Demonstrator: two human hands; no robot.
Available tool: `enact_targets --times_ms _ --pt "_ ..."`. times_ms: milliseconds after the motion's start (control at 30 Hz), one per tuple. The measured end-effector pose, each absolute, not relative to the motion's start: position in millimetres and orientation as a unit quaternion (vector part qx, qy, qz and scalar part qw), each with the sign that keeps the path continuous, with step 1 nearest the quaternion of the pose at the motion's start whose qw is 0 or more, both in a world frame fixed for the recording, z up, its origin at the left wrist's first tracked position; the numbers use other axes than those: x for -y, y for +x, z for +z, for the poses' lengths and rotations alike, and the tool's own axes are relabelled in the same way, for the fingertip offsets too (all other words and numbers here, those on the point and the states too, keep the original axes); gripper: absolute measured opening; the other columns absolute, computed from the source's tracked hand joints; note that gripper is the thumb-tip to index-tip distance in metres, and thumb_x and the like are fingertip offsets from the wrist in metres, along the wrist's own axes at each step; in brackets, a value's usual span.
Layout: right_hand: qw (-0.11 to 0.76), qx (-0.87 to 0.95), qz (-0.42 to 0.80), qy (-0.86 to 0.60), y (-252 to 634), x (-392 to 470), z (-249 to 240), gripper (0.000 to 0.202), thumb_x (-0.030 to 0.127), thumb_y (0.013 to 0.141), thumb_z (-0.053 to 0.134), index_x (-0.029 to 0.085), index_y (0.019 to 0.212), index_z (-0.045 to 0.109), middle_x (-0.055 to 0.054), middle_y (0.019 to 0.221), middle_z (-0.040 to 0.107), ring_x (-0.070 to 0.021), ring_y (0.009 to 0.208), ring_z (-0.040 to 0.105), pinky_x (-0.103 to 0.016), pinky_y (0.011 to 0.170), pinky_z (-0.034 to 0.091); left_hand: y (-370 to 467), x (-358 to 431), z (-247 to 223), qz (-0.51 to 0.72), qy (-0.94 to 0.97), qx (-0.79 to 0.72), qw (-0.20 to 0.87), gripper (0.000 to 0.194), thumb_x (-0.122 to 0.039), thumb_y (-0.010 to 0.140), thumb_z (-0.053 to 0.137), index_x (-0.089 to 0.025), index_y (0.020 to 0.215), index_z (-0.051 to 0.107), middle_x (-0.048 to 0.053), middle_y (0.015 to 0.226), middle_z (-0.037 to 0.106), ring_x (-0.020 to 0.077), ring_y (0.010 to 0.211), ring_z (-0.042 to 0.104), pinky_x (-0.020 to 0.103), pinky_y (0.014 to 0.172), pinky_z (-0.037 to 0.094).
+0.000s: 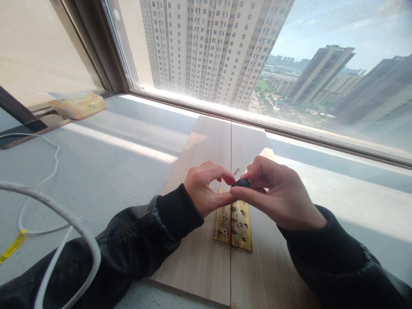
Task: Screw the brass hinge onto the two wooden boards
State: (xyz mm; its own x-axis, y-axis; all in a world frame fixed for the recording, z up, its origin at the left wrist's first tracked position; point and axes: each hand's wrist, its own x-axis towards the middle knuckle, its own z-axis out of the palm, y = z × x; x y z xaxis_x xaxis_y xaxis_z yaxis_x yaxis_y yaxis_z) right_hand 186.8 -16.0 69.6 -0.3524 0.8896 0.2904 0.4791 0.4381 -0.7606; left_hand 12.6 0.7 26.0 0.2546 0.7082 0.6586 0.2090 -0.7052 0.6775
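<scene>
Both hands meet above a brass hinge (234,227). My right hand (273,189) pinches a small black object (242,183) between thumb and fingers. My left hand (210,186) has its thumb and index finger closed at the left end of that black object. A thin metal piece (236,171) shows just beyond the fingertips; what it belongs to is unclear. The hinge lies across the seam of two light wood boards (206,266), with screws in its left leaf and open holes in its right leaf. Its far end is hidden under my hands.
A white cable (93,244) loops at the left, with a yellow tag (13,248). A soft tissue pack (79,106) and a dark flat device (19,135) lie by the window frame (96,47) on the speckled sill (135,171). The window spans the far side.
</scene>
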Motion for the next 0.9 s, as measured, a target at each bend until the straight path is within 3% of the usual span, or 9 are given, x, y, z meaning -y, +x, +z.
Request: enact_targets --times_ms 100,233,367,467,600,767,900 --pt "0.366 0.765 0.294 -0.440 183 16 71 0.029 0.039 0.071 0.076 0.019 0.074 0.054 0.003 0.061 0.052 -0.0100 0.052 0.046 -0.025 0.046 0.037 11 -2 23 0.529 0.763 -0.286 0.237 0.013 -0.025 0.071 0.074 -0.015 0.076 0.068 0.002 0.069 0.069 0.0126 0.064 0.057 0.026 0.063 0.047" --pt "0.316 0.789 0.351 -0.393 186 15 78 0.023 0.034 0.089 0.056 0.020 0.106 0.062 0.002 0.067 0.055 -0.0093 0.055 0.048 -0.024 0.049 0.039 7 -8 16 0.527 0.763 -0.221 0.302 0.015 -0.025 0.077 0.070 -0.015 0.088 0.071 0.005 0.077 0.071 0.0138 0.071 0.061 0.028 0.069 0.049" --pt "0.291 0.798 0.345 -0.400 187 15 76 0.021 0.037 0.087 0.059 0.018 0.094 0.064 -0.001 0.070 0.061 -0.0107 0.058 0.050 -0.025 0.052 0.040 5 -11 14 0.497 0.765 -0.212 0.349 0.021 -0.027 0.075 0.072 -0.015 0.092 0.071 0.006 0.082 0.071 0.0154 0.076 0.063 0.029 0.072 0.049" --pt "0.301 0.787 0.318 -0.435 181 17 71 0.025 0.042 0.080 0.066 0.019 0.083 0.059 0.004 0.057 0.049 -0.0095 0.050 0.041 -0.025 0.046 0.032 8 -7 17 0.512 0.758 -0.257 0.312 0.030 -0.031 0.062 0.079 -0.015 0.085 0.068 0.003 0.076 0.069 0.0145 0.071 0.059 0.028 0.067 0.047" --pt "0.358 0.754 0.296 -0.464 175 19 68 0.033 0.043 0.071 0.075 0.020 0.070 0.052 0.005 0.055 0.045 -0.0087 0.049 0.037 -0.024 0.045 0.027 11 -3 22 0.535 0.749 -0.284 0.267 0.019 -0.027 0.066 0.077 -0.013 0.074 0.066 0.002 0.069 0.067 0.0122 0.065 0.057 0.026 0.063 0.046" --pt "0.328 0.776 0.364 -0.397 182 18 75 0.020 0.037 0.087 0.059 0.021 0.099 0.061 0.003 0.064 0.052 -0.0106 0.058 0.048 -0.025 0.053 0.039 7 -8 21 0.507 0.774 -0.240 0.295 0.014 -0.025 0.076 0.070 -0.014 0.084 0.069 0.003 0.074 0.069 0.0130 0.069 0.060 0.027 0.068 0.049" --pt "0.304 0.792 0.336 -0.409 186 17 77 0.017 0.034 0.088 0.057 0.020 0.093 0.063 0.000 0.067 0.059 -0.0139 0.067 0.056 -0.027 0.057 0.042 7 -10 19 0.490 0.772 -0.224 0.338 0.020 -0.029 0.074 0.073 -0.015 0.089 0.070 0.006 0.083 0.072 0.0164 0.079 0.063 0.030 0.075 0.051"
